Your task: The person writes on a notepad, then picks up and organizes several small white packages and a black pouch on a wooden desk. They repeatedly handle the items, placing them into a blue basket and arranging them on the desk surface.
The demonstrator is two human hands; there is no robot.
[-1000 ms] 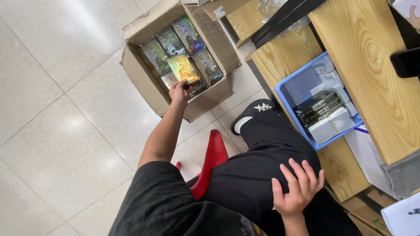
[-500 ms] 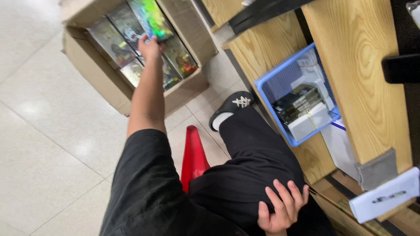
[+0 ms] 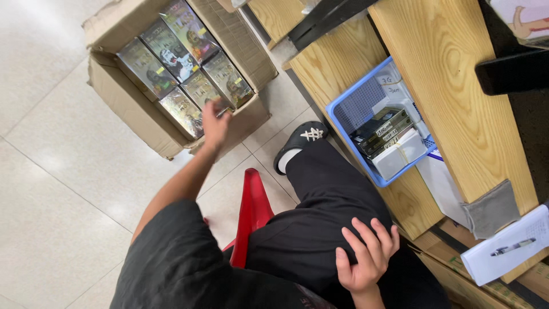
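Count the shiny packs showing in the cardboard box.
6 shiny packs lie in the cardboard box: far row at; near row at. The left hand touches the near row; more may lie hidden beneath.

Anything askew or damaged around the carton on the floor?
Mostly tidy. The cardboard carton has a crumpled, torn-looking top flap at its left corner. The shiny boxes inside sit in neat rows. The left hand reaches in at the near edge; the right hand rests on the thigh.

Black short-sleeved shirt (image 3: 171,263), black trousers (image 3: 320,217), black slip-on shoe (image 3: 300,143)
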